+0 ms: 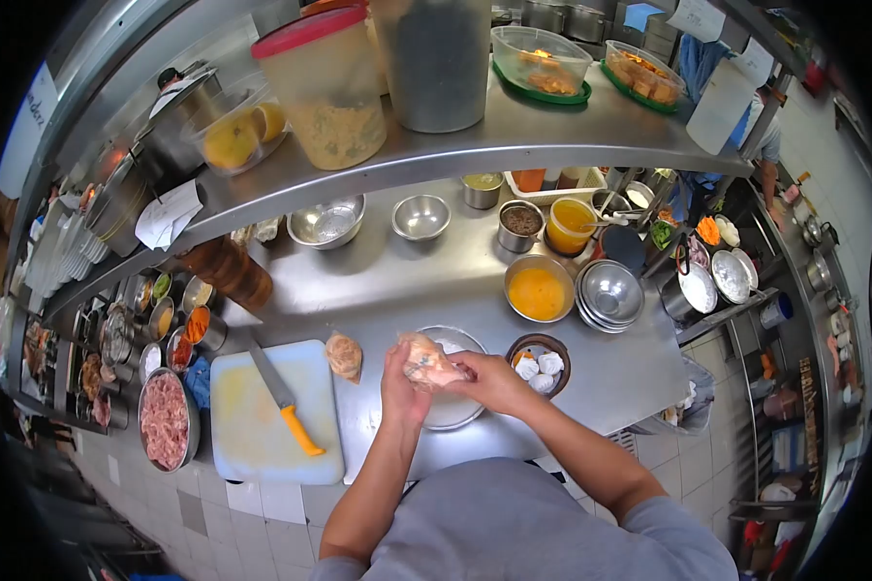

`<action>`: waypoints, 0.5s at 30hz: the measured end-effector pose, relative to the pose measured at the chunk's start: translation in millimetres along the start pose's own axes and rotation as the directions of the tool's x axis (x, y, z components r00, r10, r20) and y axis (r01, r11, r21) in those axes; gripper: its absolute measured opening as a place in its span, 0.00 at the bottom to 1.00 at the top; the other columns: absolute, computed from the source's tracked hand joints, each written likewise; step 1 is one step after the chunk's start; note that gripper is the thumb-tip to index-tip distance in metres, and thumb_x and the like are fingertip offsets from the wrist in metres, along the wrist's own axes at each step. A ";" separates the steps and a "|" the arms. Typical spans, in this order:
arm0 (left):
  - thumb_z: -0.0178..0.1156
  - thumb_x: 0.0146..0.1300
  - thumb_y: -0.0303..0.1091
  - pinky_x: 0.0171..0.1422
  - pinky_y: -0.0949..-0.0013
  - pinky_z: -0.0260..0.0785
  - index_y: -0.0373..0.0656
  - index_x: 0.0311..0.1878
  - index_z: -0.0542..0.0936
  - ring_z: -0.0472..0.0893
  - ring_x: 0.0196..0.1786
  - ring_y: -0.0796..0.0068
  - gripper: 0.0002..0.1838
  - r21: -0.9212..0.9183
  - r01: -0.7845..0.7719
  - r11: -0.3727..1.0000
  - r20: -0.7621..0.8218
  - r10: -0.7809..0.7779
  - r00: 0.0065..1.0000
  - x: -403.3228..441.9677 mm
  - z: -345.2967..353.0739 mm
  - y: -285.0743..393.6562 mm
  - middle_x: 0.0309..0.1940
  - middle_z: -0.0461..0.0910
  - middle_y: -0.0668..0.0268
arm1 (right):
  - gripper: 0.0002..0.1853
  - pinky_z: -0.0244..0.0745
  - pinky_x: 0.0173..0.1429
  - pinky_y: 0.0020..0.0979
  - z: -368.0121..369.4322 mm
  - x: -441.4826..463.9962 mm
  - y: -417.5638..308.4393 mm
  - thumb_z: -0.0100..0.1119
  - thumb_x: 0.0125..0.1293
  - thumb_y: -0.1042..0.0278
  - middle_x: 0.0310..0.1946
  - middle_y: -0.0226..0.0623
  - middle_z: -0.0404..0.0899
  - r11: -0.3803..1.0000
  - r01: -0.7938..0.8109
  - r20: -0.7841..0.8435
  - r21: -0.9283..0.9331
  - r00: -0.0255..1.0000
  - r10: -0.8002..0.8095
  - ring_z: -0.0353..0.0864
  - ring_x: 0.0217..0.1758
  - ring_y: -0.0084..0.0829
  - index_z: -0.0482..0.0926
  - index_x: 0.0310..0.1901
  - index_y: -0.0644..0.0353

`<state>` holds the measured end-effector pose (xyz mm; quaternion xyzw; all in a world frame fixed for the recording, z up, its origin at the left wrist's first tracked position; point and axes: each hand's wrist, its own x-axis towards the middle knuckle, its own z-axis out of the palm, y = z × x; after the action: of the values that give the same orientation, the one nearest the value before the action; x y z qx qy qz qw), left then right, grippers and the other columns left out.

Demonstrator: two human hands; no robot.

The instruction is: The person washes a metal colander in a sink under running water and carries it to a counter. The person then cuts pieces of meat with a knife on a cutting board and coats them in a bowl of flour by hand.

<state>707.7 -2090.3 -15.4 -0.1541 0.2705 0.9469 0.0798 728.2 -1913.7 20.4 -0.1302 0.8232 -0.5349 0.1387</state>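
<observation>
My left hand (404, 382) and right hand (492, 382) both clamped on pale pink food piece (429, 359), at my twelve o'clock, above metal bowl (463, 424). From it: yellow-handled knife (301, 432), eight o'clock; dark dish (563, 384), three.

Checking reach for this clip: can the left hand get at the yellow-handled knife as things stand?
Probably not directly: the left hand holds a pale pink lump, though nothing covers the knife.

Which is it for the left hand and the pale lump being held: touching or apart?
Touching. The head view shows the left hand curled against the near left side of the pale lump, no gap between.
</observation>
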 end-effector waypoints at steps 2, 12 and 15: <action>0.57 0.69 0.33 0.52 0.62 0.76 0.42 0.55 0.69 0.81 0.46 0.68 0.15 0.177 -0.067 0.982 0.017 0.065 0.998 5.0 -9.5 -1.1 0.44 0.78 0.61 | 0.20 0.77 0.44 0.31 5.7 7.1 12.1 0.68 0.61 0.61 0.36 0.37 0.84 0.996 -0.035 -0.067 0.079 0.997 0.040 0.81 0.37 0.26 0.81 0.53 0.61; 0.54 0.69 0.24 0.46 0.76 0.72 0.36 0.52 0.75 0.79 0.41 0.82 0.10 0.800 -0.280 0.531 0.283 0.079 0.956 19.9 -49.2 -13.9 0.40 0.82 0.64 | 0.09 0.74 0.39 0.33 19.3 32.3 18.2 0.67 0.59 0.68 0.32 0.40 0.79 0.971 0.223 -0.337 -0.087 0.911 -0.239 0.79 0.33 0.36 0.77 0.31 0.63; 0.53 0.70 0.24 0.45 0.76 0.73 0.36 0.50 0.76 0.80 0.40 0.81 0.08 0.740 -0.205 0.641 0.208 0.072 0.975 19.5 -41.8 -4.2 0.40 0.82 0.64 | 0.10 0.75 0.40 0.31 10.9 27.1 15.7 0.66 0.61 0.69 0.33 0.38 0.78 0.979 0.202 -0.357 0.018 0.916 -0.183 0.78 0.34 0.31 0.74 0.33 0.62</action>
<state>700.7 -2107.9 -57.7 -0.0093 0.6442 0.7600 0.0850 706.0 -1926.5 -0.7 -0.1086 0.8030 -0.5828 -0.0611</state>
